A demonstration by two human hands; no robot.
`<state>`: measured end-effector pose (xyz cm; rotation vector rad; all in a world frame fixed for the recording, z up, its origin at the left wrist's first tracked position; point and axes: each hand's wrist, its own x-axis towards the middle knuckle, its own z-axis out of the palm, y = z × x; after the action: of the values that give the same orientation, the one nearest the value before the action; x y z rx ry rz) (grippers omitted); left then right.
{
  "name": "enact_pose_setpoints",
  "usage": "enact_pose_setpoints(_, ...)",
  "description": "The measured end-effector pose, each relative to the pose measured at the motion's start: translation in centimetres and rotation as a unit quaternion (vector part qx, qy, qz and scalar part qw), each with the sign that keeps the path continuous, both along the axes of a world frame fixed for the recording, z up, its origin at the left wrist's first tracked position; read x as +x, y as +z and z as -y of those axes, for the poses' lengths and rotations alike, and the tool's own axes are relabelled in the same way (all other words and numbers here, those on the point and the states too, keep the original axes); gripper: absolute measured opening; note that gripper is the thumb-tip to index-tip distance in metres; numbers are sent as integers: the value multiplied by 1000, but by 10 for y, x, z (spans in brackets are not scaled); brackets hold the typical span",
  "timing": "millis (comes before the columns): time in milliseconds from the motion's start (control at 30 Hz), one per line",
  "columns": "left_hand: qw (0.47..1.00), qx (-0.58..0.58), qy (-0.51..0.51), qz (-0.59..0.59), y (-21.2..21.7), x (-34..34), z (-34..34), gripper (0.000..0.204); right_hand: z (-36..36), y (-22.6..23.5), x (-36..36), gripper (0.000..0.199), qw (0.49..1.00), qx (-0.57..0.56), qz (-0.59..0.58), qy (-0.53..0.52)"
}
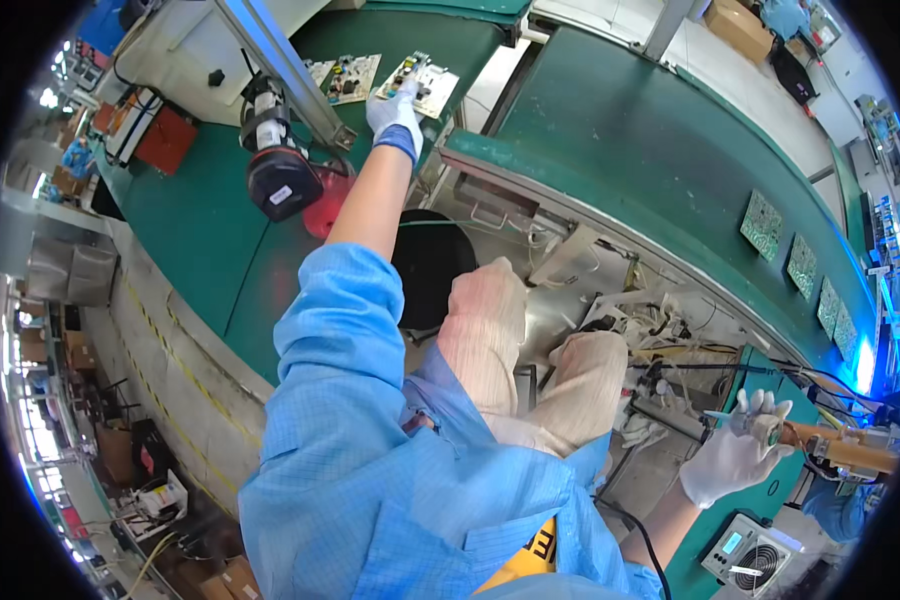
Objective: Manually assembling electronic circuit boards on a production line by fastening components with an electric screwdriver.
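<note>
My left hand (395,110), in a white glove with a blue cuff, reaches to the far bench and grips the near-left edge of a white circuit board (435,92) with components on it. Just left of that board lies another populated circuit board (353,79), on the green surface. At the lower right is my right hand (735,455), also gloved. Its fingers curl around a small grey-green piece whose kind I cannot make out. Beside those fingertips is an orange-brown bar-shaped fixture (840,448).
A metal post (288,70) carries a black, round-ended device (282,180) near my left forearm. Several green circuit boards (762,225) lie on the green conveyor belt (630,130) at right. A white fan unit (750,553) stands below my right hand. Cables hang under the conveyor.
</note>
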<state>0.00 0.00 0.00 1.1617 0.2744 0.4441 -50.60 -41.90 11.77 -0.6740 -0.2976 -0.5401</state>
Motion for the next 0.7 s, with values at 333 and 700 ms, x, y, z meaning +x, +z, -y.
enact_pose_setpoints(333,835,421,217,-278,35,7,-3,105,0,-20,-32,51,821,-95,-400,-396)
enact_pose_setpoints(700,863,495,43,91,25,-141,106,74,57,-61,-240,69,253,-633,-665,-306)
